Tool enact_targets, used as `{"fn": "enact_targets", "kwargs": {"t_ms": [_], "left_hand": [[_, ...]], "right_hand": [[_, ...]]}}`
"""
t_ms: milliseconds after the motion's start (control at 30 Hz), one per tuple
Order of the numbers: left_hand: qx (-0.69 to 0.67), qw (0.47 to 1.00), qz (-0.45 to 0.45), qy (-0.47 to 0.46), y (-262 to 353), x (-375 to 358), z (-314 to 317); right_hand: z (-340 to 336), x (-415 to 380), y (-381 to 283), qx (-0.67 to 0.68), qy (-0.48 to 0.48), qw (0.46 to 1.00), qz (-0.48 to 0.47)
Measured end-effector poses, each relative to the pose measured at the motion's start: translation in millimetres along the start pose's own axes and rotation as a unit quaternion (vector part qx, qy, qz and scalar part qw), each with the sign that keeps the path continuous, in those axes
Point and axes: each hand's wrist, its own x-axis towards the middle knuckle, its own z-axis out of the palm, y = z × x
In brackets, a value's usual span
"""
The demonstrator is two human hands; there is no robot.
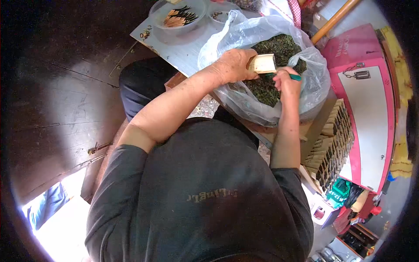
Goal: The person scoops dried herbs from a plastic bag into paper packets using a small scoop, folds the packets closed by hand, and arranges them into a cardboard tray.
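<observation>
Over a clear plastic bag (321,72) of dark green dried leaf bits (266,91), my left hand (237,65) grips a short, pale, curved piece (263,64) that looks like split bamboo or stiff paper. Close to its right end, my right hand (288,82) is closed round a tool with a green handle (295,77). The tool's other end is mostly hidden by the pale piece and my fingers. The open bag rests at the right side of a grey tabletop (174,54).
A clear bowl (152,18) with brown and dark pointed pieces stands at the table's back left, beside a smaller dish (218,16). Stacked folded pieces (331,144) lie right of my right forearm. Beyond are a pink and white cabinet (366,105) and a wooden pole (335,21).
</observation>
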Motion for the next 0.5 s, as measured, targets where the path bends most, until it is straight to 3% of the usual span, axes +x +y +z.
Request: {"fn": "enact_targets", "kwargs": {"t_ms": [200, 400, 500], "left_hand": [[-0.001, 1.0, 0.006, 0.002, -0.1, 0.3, -0.3], [-0.001, 1.0, 0.004, 0.001, -1.2, 1.7, 0.4], [0.002, 1.0, 0.002, 0.003, -0.8, 1.4, 0.8]], "right_hand": [[-43.6, 0.9, -13.4, 0.176, 0.075, 0.982, 0.004], [-62.9, -9.9, -38.0, 0.215, 0.069, 0.97, -0.085], [-47.3, -18.0, -48.1, 0.168, 0.027, 0.981, -0.097]]}}
